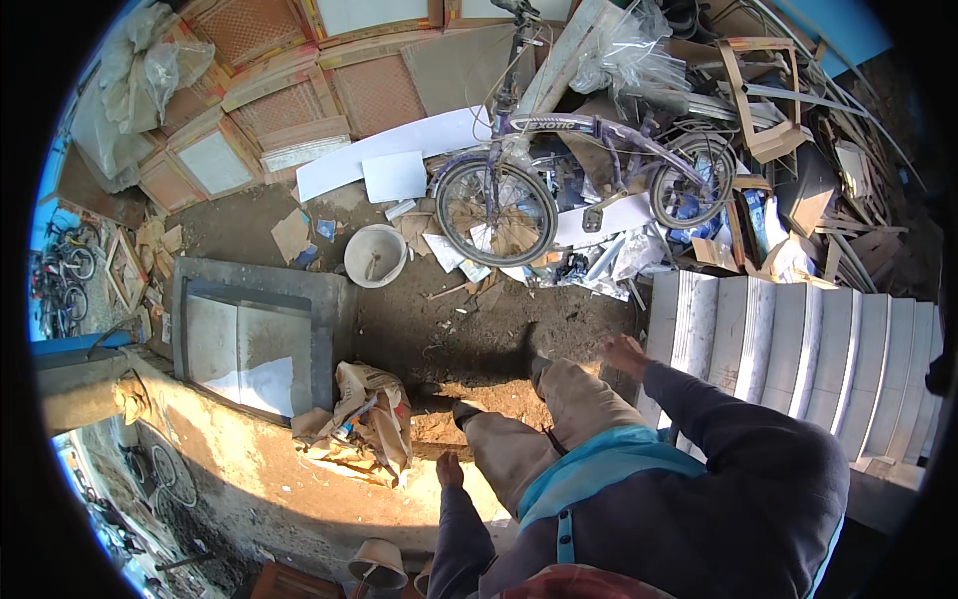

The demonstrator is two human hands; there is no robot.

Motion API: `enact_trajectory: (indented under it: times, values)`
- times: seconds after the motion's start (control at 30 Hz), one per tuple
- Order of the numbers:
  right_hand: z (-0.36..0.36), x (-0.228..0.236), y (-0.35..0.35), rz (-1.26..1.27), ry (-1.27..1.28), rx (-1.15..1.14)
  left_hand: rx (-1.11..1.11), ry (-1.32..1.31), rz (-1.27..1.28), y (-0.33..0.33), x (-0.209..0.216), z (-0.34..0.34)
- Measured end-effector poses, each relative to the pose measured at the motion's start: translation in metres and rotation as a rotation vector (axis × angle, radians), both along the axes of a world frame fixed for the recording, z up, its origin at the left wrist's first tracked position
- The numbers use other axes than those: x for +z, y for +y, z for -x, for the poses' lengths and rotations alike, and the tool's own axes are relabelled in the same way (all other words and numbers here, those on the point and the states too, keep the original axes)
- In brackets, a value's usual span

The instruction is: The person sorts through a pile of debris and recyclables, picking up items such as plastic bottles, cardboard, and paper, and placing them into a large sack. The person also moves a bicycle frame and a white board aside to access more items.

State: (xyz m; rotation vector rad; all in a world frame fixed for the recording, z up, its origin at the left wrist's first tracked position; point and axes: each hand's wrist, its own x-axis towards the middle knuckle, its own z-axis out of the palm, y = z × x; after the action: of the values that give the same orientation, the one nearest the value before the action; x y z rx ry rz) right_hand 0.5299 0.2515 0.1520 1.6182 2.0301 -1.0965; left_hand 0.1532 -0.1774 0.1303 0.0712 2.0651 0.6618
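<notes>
Pale stepped slabs (pixel 738 334) fill R side; edges could catch an arm or shin if the person turns too close. Bike (pixel 604 133) upright amid loose junk (pixel 639 248), far side: a knock might tip it, & scraps prob. slide underfoot. Crumpled paper bag (pixel 384 429) on ground, near L hand (pixel 451 470); contents could spill if kicked. Whitish bowl (pixel 360 246) beyond bag, poss. trip risk. L hand curled, can't tell if gripping anything; R hand (pixel 626 355) half-curled near slabs, nothing visible in it.

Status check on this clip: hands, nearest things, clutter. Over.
Left hand, nothing visible in grip, near crumpled brown paper. Right hand likewise, near pale ridged slabs. Bicycle and scrap ahead.
</notes>
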Motion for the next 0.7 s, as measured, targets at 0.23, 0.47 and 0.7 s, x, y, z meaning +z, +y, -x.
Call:
enact_trajectory:
  times: [0.23, 0.47, 0.7]
  values:
    - [-0.139, 0.052, 0.035, -0.202, -0.067, -0.247, 0.163, -0.220, -0.102, 0.034, 0.042, -0.046]
    - [-0.220, 0.027, 0.029, -0.009, -0.458, 0.487, 0.195, -0.081, -0.160, 0.142, 0.092, -0.017]
    - [-0.147, 0.099, 0.024, -0.081, 0.190, -0.802, -0.105, 0.013, -0.260, 0.278, 0.099, 0.047]
